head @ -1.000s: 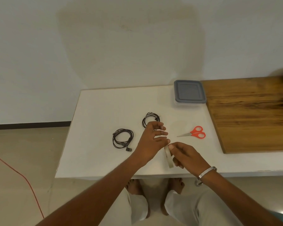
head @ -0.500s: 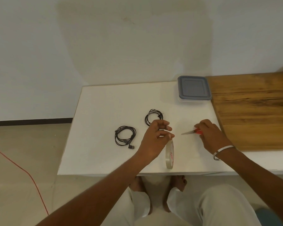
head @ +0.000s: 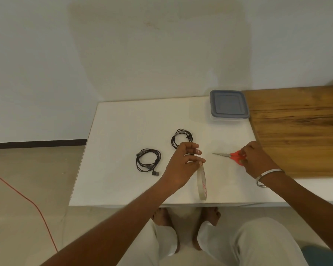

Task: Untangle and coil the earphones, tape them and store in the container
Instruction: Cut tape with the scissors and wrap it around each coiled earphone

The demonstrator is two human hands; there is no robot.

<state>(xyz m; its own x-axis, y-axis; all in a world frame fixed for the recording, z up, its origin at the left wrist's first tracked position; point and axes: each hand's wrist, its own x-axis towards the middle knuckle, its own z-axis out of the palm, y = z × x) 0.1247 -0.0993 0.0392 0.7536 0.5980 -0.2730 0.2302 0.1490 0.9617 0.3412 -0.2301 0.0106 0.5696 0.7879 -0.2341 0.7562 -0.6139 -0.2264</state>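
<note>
A matte white surface [head: 123,121] stands against a pale wall, a wood-grain board [head: 300,131] at its right. The left hand [head: 181,164] pinches a hanging tape roll [head: 202,183]; the right hand [head: 258,160] closes on the orange-handled scissors [head: 229,155]. Left of the scissors lie two black coiled earphones [head: 147,160] [head: 181,138] — behind them, a grey-lidded square container [head: 228,104].

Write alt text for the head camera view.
Seated at a white table, a person's left hand dangles a tape roll while the right hand grasps orange scissors. Two coiled black earphones and a lidded container lie beyond.
</note>
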